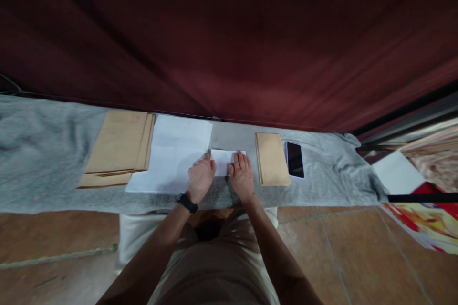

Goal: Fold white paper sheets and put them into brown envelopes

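Note:
A small folded sheet of white paper [222, 158] lies on the grey cloth in front of me. My left hand [201, 178], with a black band on its wrist, is closed at the paper's left edge, thumb and fingers together there. Flat on the paper's right part rests my right hand [242, 176], fingers stretched out. Left of the folded paper are large white sheets [171, 152], partly under my left hand. To the right lies a small stack of brown envelopes [274, 159].
Larger brown envelopes [116, 143] are stacked at the left. A phone [295, 159] with a dark screen lies right of the small envelopes. The grey cloth [332, 171] covers a narrow table against a dark red curtain [229, 47]. A colourful box [429, 224] stands at far right.

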Available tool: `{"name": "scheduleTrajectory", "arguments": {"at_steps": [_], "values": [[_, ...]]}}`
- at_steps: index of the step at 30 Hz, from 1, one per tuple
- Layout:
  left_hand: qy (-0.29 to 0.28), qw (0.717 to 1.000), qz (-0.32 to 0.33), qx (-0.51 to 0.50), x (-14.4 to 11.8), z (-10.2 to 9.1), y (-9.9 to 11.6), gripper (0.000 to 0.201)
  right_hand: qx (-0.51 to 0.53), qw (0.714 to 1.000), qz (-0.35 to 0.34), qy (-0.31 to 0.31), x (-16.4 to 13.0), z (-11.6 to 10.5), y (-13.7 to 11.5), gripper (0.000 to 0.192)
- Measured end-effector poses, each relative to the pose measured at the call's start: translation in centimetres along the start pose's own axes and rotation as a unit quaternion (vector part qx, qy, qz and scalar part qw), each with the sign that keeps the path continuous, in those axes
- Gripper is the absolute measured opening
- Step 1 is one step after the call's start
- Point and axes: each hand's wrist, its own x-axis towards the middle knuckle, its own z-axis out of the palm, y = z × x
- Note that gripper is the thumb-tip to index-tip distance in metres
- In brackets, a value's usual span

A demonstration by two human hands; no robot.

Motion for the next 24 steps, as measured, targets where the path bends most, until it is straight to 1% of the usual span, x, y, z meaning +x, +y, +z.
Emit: {"name": "scheduleTrajectory", "arguments": {"at_steps": [3,5,7,10,12,16,20,24], "values": [[0.027,0.999,0.023,-0.028,-0.8,0.1,0.0,0.041,-0.007,1.0,-0.003,-0.003,0.0,0.0,-0.1,0.051],[0.05,0.996,0.057,-0.05,-1.4,0.4,0.3,0.037,-0.008,1.0,-0.005,-0.005,0.0,-0.1,-0.2,0.051],[0.067,0.988,0.118,-0.079,-2.0,0.9,0.8,0.034,-0.006,1.0,-0.005,-0.005,-0.1,-0.1,-0.1,0.052],[0.084,0.963,0.225,-0.126,-2.5,2.4,1.7,0.037,-0.007,1.0,-0.014,-0.013,-0.3,-0.2,0.0,0.054],[0.09,0.952,0.259,-0.135,-2.5,3.5,2.1,0.044,-0.011,0.999,-0.024,-0.021,-0.4,-0.1,0.2,0.056],[0.083,0.953,0.268,-0.117,-2.2,4.9,1.9,0.056,-0.018,0.999,-0.024,-0.023,-0.4,0.0,0.3,0.055],[0.082,0.957,0.264,-0.087,-1.9,5.2,1.3,0.054,-0.038,0.999,-0.007,-0.033,-0.3,0.2,0.0,0.054],[0.095,0.962,0.25,-0.06,-1.8,5.4,0.9,0.054,-0.048,0.998,0.019,-0.032,-0.6,0.1,-0.1,0.054]]}}
